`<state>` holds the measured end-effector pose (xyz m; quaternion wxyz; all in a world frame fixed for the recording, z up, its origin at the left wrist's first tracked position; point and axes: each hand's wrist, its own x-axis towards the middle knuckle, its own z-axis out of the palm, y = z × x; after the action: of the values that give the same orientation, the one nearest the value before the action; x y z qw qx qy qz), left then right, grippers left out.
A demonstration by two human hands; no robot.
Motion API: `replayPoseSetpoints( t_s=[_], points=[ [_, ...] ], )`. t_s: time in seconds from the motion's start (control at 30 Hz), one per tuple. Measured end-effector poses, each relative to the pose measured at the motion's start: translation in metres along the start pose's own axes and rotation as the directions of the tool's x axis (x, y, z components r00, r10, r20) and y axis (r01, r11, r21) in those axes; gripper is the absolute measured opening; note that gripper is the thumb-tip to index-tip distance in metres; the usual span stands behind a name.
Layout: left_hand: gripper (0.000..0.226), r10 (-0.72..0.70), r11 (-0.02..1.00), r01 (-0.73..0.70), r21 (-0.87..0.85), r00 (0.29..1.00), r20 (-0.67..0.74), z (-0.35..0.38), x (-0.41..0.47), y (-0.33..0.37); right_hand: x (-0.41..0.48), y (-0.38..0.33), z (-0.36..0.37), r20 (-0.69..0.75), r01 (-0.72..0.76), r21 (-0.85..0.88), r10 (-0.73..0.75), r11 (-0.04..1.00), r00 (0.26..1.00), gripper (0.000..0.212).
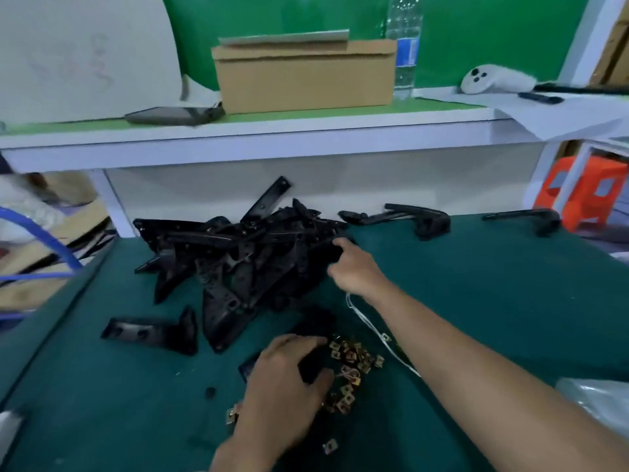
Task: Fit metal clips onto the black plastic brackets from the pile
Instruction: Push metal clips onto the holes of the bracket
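A pile of black plastic brackets [238, 257] lies at the back of the green table. My right hand [355, 269] reaches to the pile's right edge, its fingers curled on a black bracket there. Near the front, my left hand [282, 383] grips another black bracket [308, 364], mostly hidden under the fingers. Several small brass-coloured metal clips [354, 361] are scattered just right of that hand, and one clip [330, 446] lies alone nearer me. A single bracket [153, 332] lies flat left of the pile.
Two black handle-shaped parts [429, 223] [531, 219] lie at the table's back right. A white string [377, 332] runs under my right forearm. A shelf [272, 137] above holds a cardboard box [306, 76], a water bottle [405, 46] and a phone [173, 114]. A plastic bag [595, 400] is at right.
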<state>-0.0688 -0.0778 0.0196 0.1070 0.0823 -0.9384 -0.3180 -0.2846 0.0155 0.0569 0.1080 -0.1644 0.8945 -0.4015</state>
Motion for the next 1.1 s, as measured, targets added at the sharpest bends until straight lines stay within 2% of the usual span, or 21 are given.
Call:
replayPoseSetpoints(
  t_s=[0.07, 0.13, 0.23, 0.33, 0.4, 0.5, 0.57, 0.6, 0.63, 0.67, 0.73, 0.83, 0.93, 1.0, 1.1],
  points=[
    [0.053, 0.085, 0.990, -0.089, 0.113, 0.996, 0.037, 0.013, -0.002, 0.002, 0.024, -0.008, 0.009, -0.039, -0.009, -0.068, 0.006, 0.998, 0.999, 0.076],
    [0.055, 0.095, 0.985, -0.104, 0.135, 0.993, 0.075, 0.021, -0.001, -0.001, 0.047, -0.010, 0.015, -0.067, -0.022, -0.239, 0.006, 0.971, 0.998, 0.082],
    [0.037, 0.113, 0.989, -0.118, 0.084, 0.991, 0.066, 0.022, 0.005, -0.012, 0.075, -0.008, 0.019, -0.024, 0.012, -0.434, -0.024, 0.901, 0.999, 0.079],
    [0.016, 0.158, 0.986, -0.160, 0.048, 0.987, 0.033, 0.023, 0.009, -0.018, 0.087, -0.003, 0.016, 0.041, 0.060, -0.566, -0.044, 0.822, 0.998, 0.070],
    [0.013, 0.163, 0.985, -0.164, 0.059, 0.986, 0.020, 0.026, 0.009, -0.019, 0.084, -0.003, 0.012, 0.038, 0.098, -0.655, -0.097, 0.749, 0.995, 0.061],
    [0.023, 0.137, 0.989, -0.137, 0.052, 0.991, 0.010, 0.029, 0.009, -0.018, 0.068, -0.007, -0.001, -0.122, 0.010, -0.695, -0.132, 0.719, 0.984, 0.030],
    [0.044, 0.109, 0.994, -0.110, 0.019, 0.994, 0.029, 0.027, 0.007, -0.016, 0.051, -0.006, -0.015, -0.278, -0.092, -0.574, -0.088, 0.814, 0.956, 0.016],
    [0.054, 0.107, 0.994, -0.108, 0.009, 0.993, 0.052, 0.026, 0.006, -0.015, 0.042, -0.004, -0.023, -0.344, -0.131, -0.442, -0.033, 0.888, 0.938, 0.007],
    [0.060, 0.110, 0.994, -0.110, 0.005, 0.991, 0.080, 0.026, 0.006, -0.015, 0.030, -0.001, -0.031, -0.368, -0.156, -0.254, 0.054, 0.955, 0.928, 0.007],
    [0.060, 0.116, 0.993, -0.117, 0.000, 0.987, 0.109, 0.027, 0.005, -0.015, 0.015, 0.001, -0.038, -0.329, -0.163, -0.024, 0.146, 0.986, 0.933, 0.017],
    [0.044, 0.133, 0.991, -0.127, -0.052, 0.984, 0.122, 0.029, 0.002, -0.010, -0.022, 0.004, -0.045, -0.187, -0.147, 0.401, 0.238, 0.904, 0.953, 0.024],
    [0.014, 0.139, 0.988, -0.133, -0.075, 0.987, 0.083, 0.033, -0.005, 0.001, -0.080, 0.016, -0.044, -0.069, -0.160, 0.656, 0.269, 0.737, 0.961, 0.020],
    [0.007, 0.147, 0.989, -0.146, -0.019, 0.988, 0.047, 0.035, -0.009, 0.008, -0.136, 0.025, -0.033, 0.028, -0.159, 0.792, 0.224, 0.589, 0.974, 0.023],
    [0.007, 0.151, 0.988, -0.152, 0.018, 0.988, 0.043, 0.033, -0.011, 0.013, -0.164, 0.029, -0.026, 0.057, -0.192, 0.827, 0.262, 0.528, 0.963, 0.021],
    [0.020, 0.194, 0.964, -0.202, 0.174, 0.979, 0.063, 0.029, -0.016, 0.020, -0.186, 0.031, -0.016, 0.097, -0.192, 0.886, 0.235, 0.421, 0.967, 0.016]
  ],
)
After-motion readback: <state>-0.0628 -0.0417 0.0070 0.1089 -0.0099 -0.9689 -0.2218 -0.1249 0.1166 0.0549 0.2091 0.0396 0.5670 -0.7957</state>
